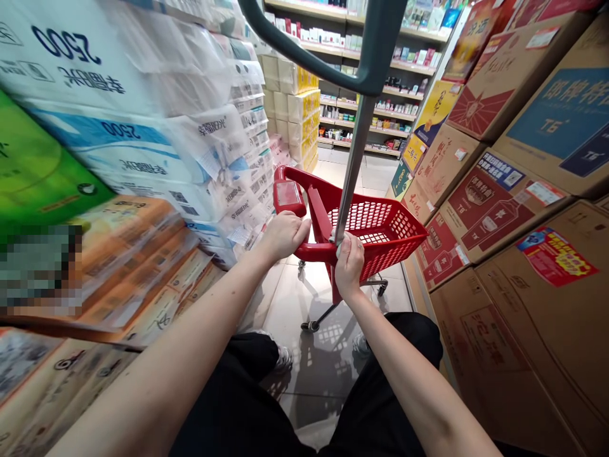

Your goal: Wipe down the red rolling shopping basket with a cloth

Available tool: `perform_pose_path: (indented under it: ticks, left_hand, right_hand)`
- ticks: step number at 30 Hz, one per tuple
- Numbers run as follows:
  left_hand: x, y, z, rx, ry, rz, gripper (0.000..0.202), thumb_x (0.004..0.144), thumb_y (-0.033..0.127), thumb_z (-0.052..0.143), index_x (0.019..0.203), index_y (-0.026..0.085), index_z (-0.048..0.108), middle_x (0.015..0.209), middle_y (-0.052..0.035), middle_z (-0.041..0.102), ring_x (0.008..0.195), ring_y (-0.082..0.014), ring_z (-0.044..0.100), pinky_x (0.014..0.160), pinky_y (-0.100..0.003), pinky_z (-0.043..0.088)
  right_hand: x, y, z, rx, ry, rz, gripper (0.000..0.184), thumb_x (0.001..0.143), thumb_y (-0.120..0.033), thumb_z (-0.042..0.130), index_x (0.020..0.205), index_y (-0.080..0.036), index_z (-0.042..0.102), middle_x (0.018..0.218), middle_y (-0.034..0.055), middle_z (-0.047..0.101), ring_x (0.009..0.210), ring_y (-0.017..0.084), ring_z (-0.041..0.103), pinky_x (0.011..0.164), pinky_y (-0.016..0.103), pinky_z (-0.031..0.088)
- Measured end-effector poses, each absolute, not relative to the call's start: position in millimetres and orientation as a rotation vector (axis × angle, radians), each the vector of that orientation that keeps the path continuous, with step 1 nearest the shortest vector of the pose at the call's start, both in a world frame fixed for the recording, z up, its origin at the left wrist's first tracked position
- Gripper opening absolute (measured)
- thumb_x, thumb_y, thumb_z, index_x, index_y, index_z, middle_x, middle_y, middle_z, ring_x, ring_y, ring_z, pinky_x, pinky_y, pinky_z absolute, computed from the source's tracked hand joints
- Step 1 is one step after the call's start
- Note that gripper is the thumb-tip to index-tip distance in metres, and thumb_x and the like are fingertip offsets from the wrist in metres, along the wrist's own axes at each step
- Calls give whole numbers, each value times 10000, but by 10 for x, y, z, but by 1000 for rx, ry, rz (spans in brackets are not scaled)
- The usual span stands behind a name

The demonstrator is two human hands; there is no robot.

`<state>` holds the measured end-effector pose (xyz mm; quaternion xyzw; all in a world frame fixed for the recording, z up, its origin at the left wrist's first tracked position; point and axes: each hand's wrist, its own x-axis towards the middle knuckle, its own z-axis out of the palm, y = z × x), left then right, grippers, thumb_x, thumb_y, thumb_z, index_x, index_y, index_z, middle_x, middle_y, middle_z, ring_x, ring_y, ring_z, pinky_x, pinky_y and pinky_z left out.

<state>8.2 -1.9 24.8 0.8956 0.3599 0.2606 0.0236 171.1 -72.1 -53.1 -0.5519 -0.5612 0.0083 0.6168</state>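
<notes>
A red plastic shopping cart (394, 222) with a perforated basket stands on wheels in front of my legs. My left hand (284, 236) is closed on its red rim, beside a small red box-like part (289, 197). My right hand (349, 265) is closed on the near rim at the foot of a metal pole (354, 152); a small whitish bit shows by its fingers, too small to name. The pole rises to a dark grey loop handle (378, 57) above both hands. Through the basket's holes I see the floor, and nothing lies in its visible part.
Stacked tissue packs (157, 127) line the left side, with orange packs (137, 254) lower down. Cardboard cartons (518, 304) are piled close on the right. Shelves of small goods (371, 114) stand at the aisle's far end. Tiled floor (280, 304) runs between.
</notes>
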Motion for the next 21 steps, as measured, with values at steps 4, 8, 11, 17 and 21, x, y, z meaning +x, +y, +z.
perform_pose_path:
  ticks: [4,8,11,17,21]
  left_hand:
    - [91,-27,233,2765,1142,829,621,958,399,213,507,208,596,559,-39,625,625,-157,538,830,-347,415]
    - [92,-28,231,2753,1162,824,621,956,403,216,510,208,601,564,-41,628,633,-161,543,834,-354,415]
    - [89,-26,240,2746,1156,812,620,956,396,212,516,207,607,573,-45,635,635,-165,545,838,-362,410]
    - [86,-27,260,2743,1113,835,609,951,367,219,498,206,592,557,-42,630,609,-158,531,832,-358,407]
    - [87,-40,268,2727,1123,837,601,951,374,234,507,205,602,567,-41,636,621,-160,538,830,-356,407]
  right_hand:
    - [1706,-736,-503,-1276,-1270,59,404,1009,-325,233,1116,-208,604,1115,90,649,1084,202,566,985,405,383]
    - [1680,-743,-488,-1274,-1216,105,403,1005,-351,241,1141,-203,590,1103,97,651,1092,212,565,957,394,400]
    - [1670,-736,-479,-1274,-1203,150,415,1000,-374,242,1140,-202,593,1132,108,643,1068,216,574,943,392,404]
    - [1748,-633,-410,-1334,-1234,235,464,992,-441,228,978,-202,626,947,85,678,876,208,616,818,337,438]
    - [1817,-546,-367,-1362,-1252,288,511,989,-479,217,861,-198,626,827,60,675,758,192,615,726,295,438]
